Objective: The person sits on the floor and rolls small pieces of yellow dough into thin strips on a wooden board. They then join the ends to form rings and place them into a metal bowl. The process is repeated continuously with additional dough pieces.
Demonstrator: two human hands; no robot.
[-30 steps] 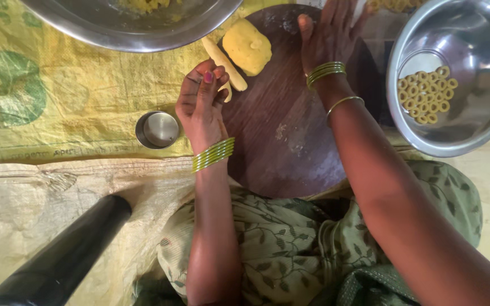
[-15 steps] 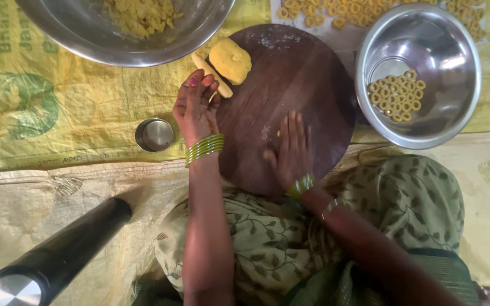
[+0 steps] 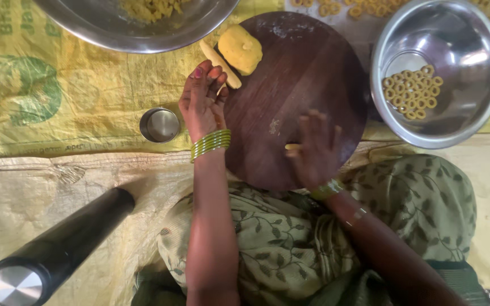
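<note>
Between hands (image 3: 202,102) (image 3: 313,150) — dough strip (image 3: 220,63) leftward

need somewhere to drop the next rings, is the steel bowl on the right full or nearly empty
Nearly empty: the steel bowl holds only a small cluster of dough rings on its bottom, with bare metal around them.

Both hands (image 3: 202,102) (image 3: 313,150) flat (right blurred)

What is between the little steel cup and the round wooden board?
In the head view, the left hand lies between the small steel cup and the round wooden board, its green bangles at the board's edge.
</note>
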